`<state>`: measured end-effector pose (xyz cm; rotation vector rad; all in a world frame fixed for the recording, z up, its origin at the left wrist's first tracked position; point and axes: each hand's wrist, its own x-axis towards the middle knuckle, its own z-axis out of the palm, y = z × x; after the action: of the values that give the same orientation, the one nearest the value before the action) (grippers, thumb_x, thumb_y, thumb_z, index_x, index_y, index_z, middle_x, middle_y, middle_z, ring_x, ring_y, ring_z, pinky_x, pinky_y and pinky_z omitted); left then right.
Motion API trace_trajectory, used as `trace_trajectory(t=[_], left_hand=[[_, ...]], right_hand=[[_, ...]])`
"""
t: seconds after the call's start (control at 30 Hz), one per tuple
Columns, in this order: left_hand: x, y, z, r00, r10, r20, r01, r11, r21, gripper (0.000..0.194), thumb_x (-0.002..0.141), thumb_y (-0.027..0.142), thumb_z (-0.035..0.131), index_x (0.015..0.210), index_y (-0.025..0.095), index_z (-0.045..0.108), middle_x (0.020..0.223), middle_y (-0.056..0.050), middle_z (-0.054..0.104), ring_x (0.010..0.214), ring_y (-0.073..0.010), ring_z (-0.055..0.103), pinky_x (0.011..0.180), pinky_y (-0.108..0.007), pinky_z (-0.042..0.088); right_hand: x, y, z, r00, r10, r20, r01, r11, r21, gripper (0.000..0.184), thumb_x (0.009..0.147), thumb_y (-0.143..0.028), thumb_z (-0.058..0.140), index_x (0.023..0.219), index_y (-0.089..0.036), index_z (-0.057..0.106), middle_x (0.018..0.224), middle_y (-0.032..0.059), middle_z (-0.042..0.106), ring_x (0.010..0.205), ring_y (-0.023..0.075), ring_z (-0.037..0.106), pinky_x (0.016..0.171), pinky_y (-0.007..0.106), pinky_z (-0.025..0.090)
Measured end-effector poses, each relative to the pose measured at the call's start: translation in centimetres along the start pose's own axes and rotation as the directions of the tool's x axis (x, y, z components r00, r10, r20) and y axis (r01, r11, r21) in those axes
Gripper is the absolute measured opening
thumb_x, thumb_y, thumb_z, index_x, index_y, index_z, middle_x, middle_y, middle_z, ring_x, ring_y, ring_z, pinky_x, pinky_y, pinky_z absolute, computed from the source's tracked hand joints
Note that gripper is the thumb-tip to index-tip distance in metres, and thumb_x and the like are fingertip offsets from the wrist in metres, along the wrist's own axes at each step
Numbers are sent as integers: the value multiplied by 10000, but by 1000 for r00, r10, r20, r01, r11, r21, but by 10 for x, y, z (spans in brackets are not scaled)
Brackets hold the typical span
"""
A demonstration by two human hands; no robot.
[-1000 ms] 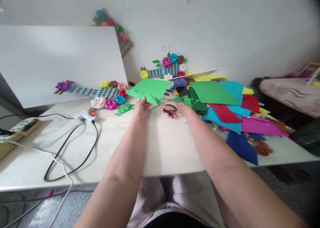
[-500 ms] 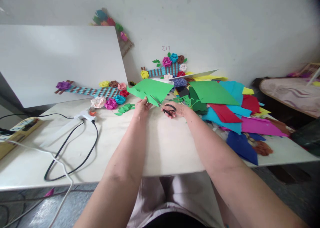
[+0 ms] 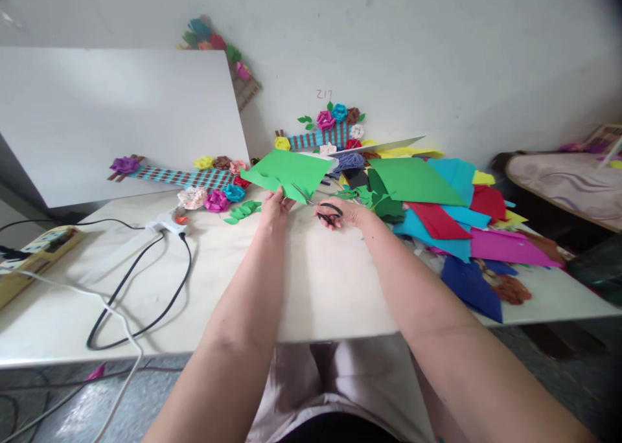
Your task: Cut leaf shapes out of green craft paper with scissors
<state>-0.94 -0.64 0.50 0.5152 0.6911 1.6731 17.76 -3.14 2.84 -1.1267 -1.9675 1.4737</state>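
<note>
While L hand (image 3: 276,208) pinches the near edge of the green sheet (image 3: 294,168), thumb on top, R hand (image 3: 337,213) grips the scissors (image 3: 330,214) by their black handles, blades at the sheet's near R corner. Sheet is held up over the table (image 3: 335,287), between the hands and the wall (image 3: 437,54). Cut green leaves (image 3: 243,211) lie in a small pile just L of L hand. Green scraps (image 3: 359,195) sit just beyond R hand, w/ another green sheet on the colored sheets (image 3: 505,243) to the R: blue, red, magenta, yellow etc. Blue/brown woven strip w/ flowers (image 3: 182,176) is on the L, near the white board (image 3: 121,119); a 2nd woven strip (image 3: 315,138) stands at the wall. Adapter w/ black cord (image 3: 168,224) is on table L, power strip (image 3: 36,255) farther L.
</note>
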Motion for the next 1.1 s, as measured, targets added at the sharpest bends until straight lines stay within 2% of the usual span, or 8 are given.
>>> trace_trajectory(t=[0.2, 0.33, 0.53, 0.8, 1.1], left_hand=[[1, 1, 0, 1000, 0, -21, 0, 1000, -15, 115, 824, 110, 566, 754, 170, 498, 586, 41, 596, 514, -84, 591, 783, -333, 552], [0, 1, 0, 1000, -2, -14, 1, 1000, -18, 130, 801, 109, 600, 744, 169, 500, 577, 47, 581, 500, -76, 570, 790, -324, 547], [0, 0, 0, 1000, -6, -11, 6, 1000, -19, 123, 791, 103, 610, 738, 167, 519, 573, 49, 577, 485, -70, 539, 789, -323, 545], [0, -1, 1, 1000, 10, -6, -11, 1000, -24, 117, 806, 82, 570, 742, 162, 512, 568, 38, 580, 512, -82, 572, 793, -340, 554], [-1, -3, 2, 1000, 9, 17, -9, 1000, -27, 141, 766, 99, 648, 725, 159, 527, 573, 43, 577, 497, -65, 554, 774, -306, 560]], right_hand=[[-2, -4, 1, 1000, 5, 2, -5, 999, -33, 304, 873, -425, 583, 795, -138, 518, 556, -3, 594, 363, 67, 508, 283, 160, 291], [-5, -5, 3, 1000, -11, -17, 10, 1000, -21, 291, 876, -415, 580, 822, -133, 533, 555, -2, 594, 370, 66, 499, 287, 161, 288], [-1, 3, 1, 999, -42, -7, 42, 999, 12, 312, 863, -441, 581, 852, -131, 550, 575, 9, 602, 397, 76, 524, 291, 160, 294], [1, 7, 1, 998, -64, -10, 64, 998, 28, 290, 847, -425, 592, 854, -141, 537, 569, -2, 591, 402, 84, 525, 288, 171, 290], [1, 6, 2, 998, -49, -29, 51, 996, 72, 310, 845, -441, 589, 868, -136, 541, 566, 6, 585, 407, 87, 534, 284, 159, 289]])
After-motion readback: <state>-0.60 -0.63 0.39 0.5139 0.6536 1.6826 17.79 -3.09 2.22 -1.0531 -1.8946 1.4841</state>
